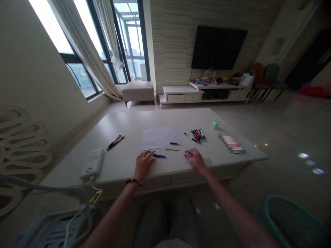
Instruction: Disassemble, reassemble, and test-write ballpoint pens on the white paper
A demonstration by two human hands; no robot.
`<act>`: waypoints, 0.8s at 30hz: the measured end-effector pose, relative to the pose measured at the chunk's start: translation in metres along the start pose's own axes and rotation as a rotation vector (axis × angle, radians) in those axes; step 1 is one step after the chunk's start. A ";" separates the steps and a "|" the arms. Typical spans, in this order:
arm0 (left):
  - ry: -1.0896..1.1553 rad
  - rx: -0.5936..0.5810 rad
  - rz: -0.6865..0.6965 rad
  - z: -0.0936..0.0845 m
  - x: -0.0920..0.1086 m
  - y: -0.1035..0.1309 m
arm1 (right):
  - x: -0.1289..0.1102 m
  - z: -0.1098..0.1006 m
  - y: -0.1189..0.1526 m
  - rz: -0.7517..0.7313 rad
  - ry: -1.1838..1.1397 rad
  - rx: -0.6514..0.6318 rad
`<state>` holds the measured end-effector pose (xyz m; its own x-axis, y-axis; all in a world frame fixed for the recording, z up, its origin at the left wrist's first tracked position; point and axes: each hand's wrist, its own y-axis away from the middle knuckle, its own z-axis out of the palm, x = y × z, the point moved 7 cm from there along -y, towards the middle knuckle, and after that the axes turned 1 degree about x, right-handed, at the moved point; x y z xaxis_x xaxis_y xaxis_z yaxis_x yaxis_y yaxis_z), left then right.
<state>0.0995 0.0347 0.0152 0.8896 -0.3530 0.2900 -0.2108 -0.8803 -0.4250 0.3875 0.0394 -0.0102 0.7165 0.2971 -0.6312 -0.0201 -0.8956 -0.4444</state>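
Observation:
My left hand (144, 163) rests on the near part of the white table (124, 117), its fingers stretched forward and apart. A blue pen barrel (159, 156) lies by its thumb and index fingertips. To the right, my right hand (196, 159) has its fingers bent together low over the table. Something small and dark shows at those fingertips, too small to name. Between the hands lies a thin pen refill (172, 150). Behind it, a short black pen part (174, 143) sits on the near right edge of the white paper (159, 136).
Several pens (198, 135) lie bunched right of the paper, and two pens (115, 142) lie at left. A white device (93, 163) with a cable, a green-and-white object (214, 124) and a blurred packet (232, 143) also occupy the table. A teal basket (269, 213) stands at lower right.

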 end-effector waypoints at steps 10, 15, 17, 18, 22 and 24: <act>0.125 -0.022 -0.008 0.026 0.022 -0.018 | -0.071 0.066 -0.012 -0.043 -0.024 -0.141; 0.142 -0.021 -0.004 0.026 0.025 -0.017 | -0.071 0.065 -0.014 -0.040 -0.022 -0.135; 0.148 -0.014 -0.004 0.026 0.026 -0.017 | -0.073 0.065 -0.013 -0.053 -0.018 -0.131; 0.149 -0.013 -0.005 0.026 0.026 -0.017 | -0.073 0.065 -0.013 -0.059 -0.020 -0.132; 0.146 -0.025 -0.008 0.026 0.026 -0.017 | -0.073 0.068 -0.014 -0.059 -0.032 -0.135; 0.149 -0.028 0.000 0.026 0.026 -0.017 | -0.072 0.072 -0.016 -0.045 -0.043 -0.140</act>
<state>0.1367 0.0483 0.0079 0.8199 -0.3941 0.4153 -0.2239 -0.8883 -0.4010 0.2862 0.0559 -0.0036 0.6840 0.3495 -0.6403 0.1115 -0.9176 -0.3816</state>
